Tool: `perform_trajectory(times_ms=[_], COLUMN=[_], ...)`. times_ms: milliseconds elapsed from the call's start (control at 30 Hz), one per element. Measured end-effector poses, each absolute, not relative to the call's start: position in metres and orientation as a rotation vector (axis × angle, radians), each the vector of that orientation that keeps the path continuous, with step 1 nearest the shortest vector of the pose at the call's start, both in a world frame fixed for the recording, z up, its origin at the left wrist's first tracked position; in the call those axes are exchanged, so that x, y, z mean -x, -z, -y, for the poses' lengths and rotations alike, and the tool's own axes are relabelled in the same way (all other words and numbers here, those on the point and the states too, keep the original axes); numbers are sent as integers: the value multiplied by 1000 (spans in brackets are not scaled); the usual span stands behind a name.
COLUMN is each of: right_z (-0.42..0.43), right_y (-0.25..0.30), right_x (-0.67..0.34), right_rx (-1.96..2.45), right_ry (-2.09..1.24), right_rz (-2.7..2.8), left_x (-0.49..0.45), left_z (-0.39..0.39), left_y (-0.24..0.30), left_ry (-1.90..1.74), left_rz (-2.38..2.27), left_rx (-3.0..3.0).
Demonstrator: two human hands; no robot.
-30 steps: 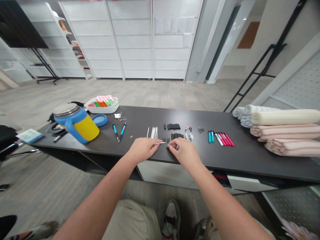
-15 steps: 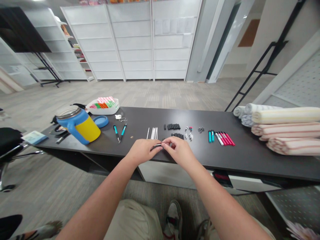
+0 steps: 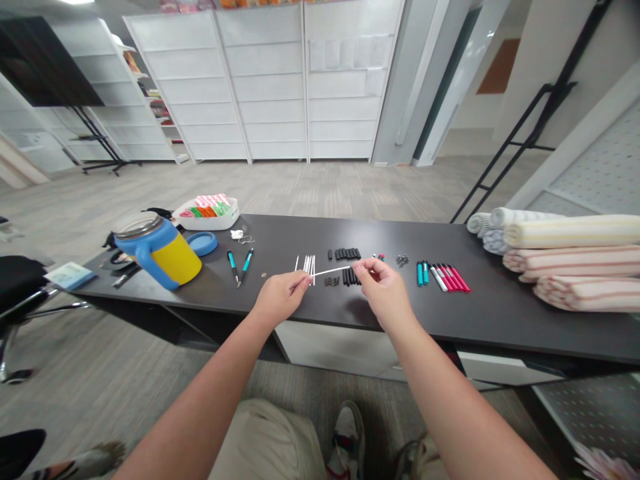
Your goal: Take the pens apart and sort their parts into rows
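Over the table's front part, a thin white pen refill (image 3: 331, 271) spans the gap between my two hands, nearly level. My left hand (image 3: 281, 297) pinches its left end between thumb and fingers. The right end is in the pinch of my right hand (image 3: 383, 288); whether a small part sits on that tip cannot be made out. Behind my left hand lie several similar white refills (image 3: 309, 265) in a row. Black pen grips (image 3: 347, 254) lie in two rows beyond and between the hands, with small dark springs (image 3: 331, 282) beside the nearer row.
Teal barrels (image 3: 423, 273) and pink ones (image 3: 455, 277) lie to the right, near small metal parts (image 3: 402, 260). Two teal pens (image 3: 245, 267) lie left. A blue-yellow jug (image 3: 170, 253), a white basket (image 3: 227, 217) and rolled towels (image 3: 580, 257) stand at the ends.
My hands have moved apart from touching each other, the right one going right and slightly up. The white refill now shows between them, and the springs on the table have come into view.
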State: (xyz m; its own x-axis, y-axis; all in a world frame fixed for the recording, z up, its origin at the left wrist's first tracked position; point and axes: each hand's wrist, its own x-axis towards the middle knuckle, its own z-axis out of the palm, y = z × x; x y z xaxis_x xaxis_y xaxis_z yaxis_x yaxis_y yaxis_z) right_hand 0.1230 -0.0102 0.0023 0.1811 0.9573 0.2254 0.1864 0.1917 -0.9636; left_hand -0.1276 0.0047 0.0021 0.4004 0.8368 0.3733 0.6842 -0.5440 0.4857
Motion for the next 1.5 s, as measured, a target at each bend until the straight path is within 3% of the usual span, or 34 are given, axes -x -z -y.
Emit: perform_trajectory(times_ms=[133, 333, 533, 733, 900, 1067, 1333, 1500], right_z=[13, 19, 17, 17, 17, 22, 31, 33], right_y=[-6, -5, 3, 2, 3, 0, 1, 1], right_x=[-121, -114, -111, -112, -113, -109, -99, -97], right_rx=[1339, 1364, 1371, 1380, 1380, 1308, 1220, 1237], right_ry=[-691, -489, -472, -494, -483, -402, -258, -203], right_rz=[1285, 1503, 1545, 1547, 1582, 1732, 2142, 2223], left_x=[129, 124, 116, 116, 118, 126, 138, 140], left_z=[-5, -3, -2, -3, -4, -1, -18, -26], left_y=[-2, -3, -8, -6, -2, -7, 2, 4], left_ry=[-913, -917, -598, -500, -713, -1091, -1433, -1445], left_rz=[-1423, -2102, -2153, -2160, -2065, -1645, -1184, -1092], left_rx=[-2336, -2098, -2222, -2256, -2260, -2264, -1642, -1500])
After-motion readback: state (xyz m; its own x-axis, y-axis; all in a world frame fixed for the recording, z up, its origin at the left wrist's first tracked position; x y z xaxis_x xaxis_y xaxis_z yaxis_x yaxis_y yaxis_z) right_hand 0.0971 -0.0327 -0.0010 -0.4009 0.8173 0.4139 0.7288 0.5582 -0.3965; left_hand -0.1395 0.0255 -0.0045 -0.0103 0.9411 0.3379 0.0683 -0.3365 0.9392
